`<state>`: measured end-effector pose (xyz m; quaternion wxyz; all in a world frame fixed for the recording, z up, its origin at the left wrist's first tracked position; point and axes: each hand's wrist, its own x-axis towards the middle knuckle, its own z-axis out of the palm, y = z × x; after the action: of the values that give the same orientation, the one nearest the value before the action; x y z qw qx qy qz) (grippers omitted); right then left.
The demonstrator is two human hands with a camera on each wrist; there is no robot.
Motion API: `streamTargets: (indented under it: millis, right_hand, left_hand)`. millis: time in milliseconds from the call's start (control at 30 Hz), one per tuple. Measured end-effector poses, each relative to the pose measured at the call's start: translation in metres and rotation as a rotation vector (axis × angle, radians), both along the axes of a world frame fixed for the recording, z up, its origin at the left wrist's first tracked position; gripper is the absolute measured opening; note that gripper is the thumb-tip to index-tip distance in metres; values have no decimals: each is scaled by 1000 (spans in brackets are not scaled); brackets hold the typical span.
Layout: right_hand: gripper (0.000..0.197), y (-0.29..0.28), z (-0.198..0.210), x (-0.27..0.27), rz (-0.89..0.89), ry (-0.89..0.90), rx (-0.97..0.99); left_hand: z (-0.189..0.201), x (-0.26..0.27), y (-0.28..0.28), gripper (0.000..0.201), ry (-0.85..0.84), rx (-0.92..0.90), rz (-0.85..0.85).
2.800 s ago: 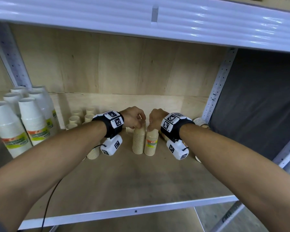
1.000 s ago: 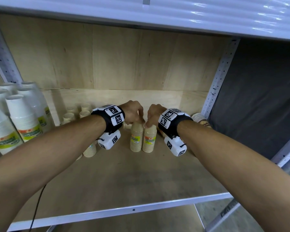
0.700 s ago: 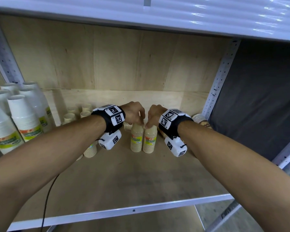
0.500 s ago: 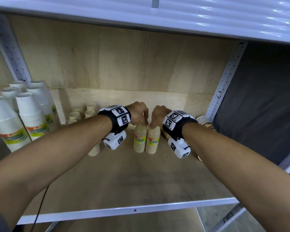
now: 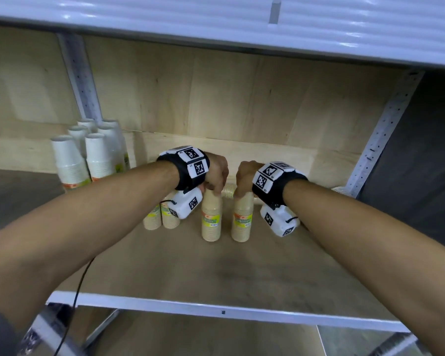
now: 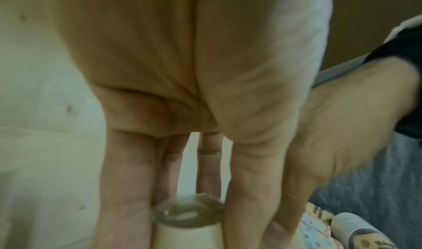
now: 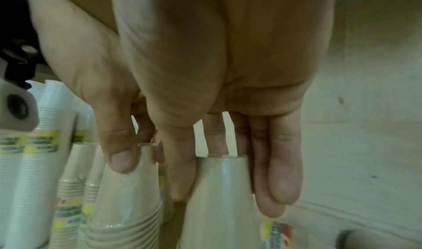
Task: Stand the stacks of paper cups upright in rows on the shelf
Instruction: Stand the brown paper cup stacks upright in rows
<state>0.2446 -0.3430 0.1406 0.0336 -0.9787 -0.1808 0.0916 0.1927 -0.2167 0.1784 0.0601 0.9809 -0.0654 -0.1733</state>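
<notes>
Two beige paper cup stacks in clear wrap stand upright side by side, mid-shelf. My left hand (image 5: 214, 188) grips the top of the left stack (image 5: 211, 219) from above, fingers (image 6: 123, 189) and thumb down around its wrapped top (image 6: 187, 216). A small gap away, my right hand (image 5: 242, 192) grips the top of the right stack (image 5: 242, 219). The right wrist view shows my right fingers (image 7: 283, 171) around that stack (image 7: 219, 207), and the left stack (image 7: 128, 198) beside it.
More beige stacks (image 5: 161, 218) stand upright left of my left wrist. Tall white cup stacks (image 5: 88, 155) fill the far left. One stack lies on its side (image 5: 228, 191) behind my hands, another by the right upright (image 5: 341, 191). The shelf's white front edge (image 5: 216, 308) is near me.
Both hands have kept hold of the stack tops. The two stacks, which were touching, now stand a little apart. My head view has shifted.
</notes>
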Motion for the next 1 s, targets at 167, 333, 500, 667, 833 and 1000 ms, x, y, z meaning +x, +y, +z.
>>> streamTargets:
  millis: [167, 333, 500, 667, 833, 1000]
  right_hand:
    - [35, 42, 9, -18, 110, 65, -2]
    - [28, 77, 13, -39, 200, 73, 82]
    - [44, 114, 11, -49, 247, 108, 103]
    - [24, 135, 11, -60, 323, 122, 170]
    - [39, 152, 4, -63, 352, 77, 202]
    - [35, 156, -3, -62, 354, 55, 193]
  left_hand:
    - [7, -16, 34, 28, 64, 123, 62]
    - [7, -29, 71, 16, 121, 110, 128]
    - [9, -47, 106, 16, 108, 39, 204]
    - [6, -61, 133, 21, 93, -107, 241]
    - [-4, -63, 147, 28, 28, -197, 292]
    - [-10, -65, 148, 17, 25, -196, 274]
